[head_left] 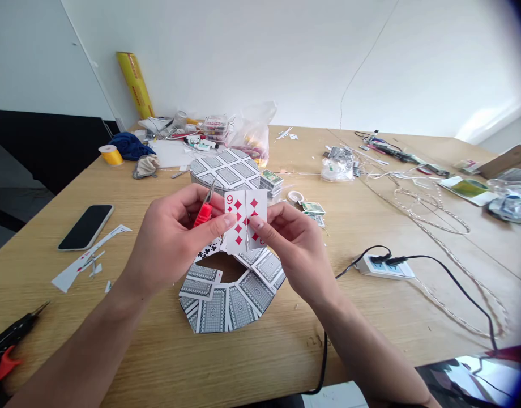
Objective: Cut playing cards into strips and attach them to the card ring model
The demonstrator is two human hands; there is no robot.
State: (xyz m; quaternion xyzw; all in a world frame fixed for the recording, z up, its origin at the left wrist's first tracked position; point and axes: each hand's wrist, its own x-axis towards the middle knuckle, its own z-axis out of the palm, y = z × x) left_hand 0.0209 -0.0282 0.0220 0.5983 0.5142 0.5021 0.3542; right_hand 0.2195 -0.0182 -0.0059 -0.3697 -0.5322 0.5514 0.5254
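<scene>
A nine of diamonds card [239, 241], with a split or crease down its middle, is held upright between both hands. My left hand [182, 226] pinches its left side and also holds a red-handled pointed tool [204, 213], tip upward. On the card's right side, my right hand [297, 243] has its thumb in front and fingers behind. Below the hands lies a ring of overlapping playing cards [240, 306], mostly backs up, with an open centre. Behind them stands a round piece covered in card backs [229, 168].
A phone [86, 227] and paper scraps [84, 263] lie left, a glue gun [14, 340] at the lower left. On the right are a power strip [383, 266] and twisted cord [439, 243]. Card boxes [271, 181] and plastic bags [252, 133] sit farther back.
</scene>
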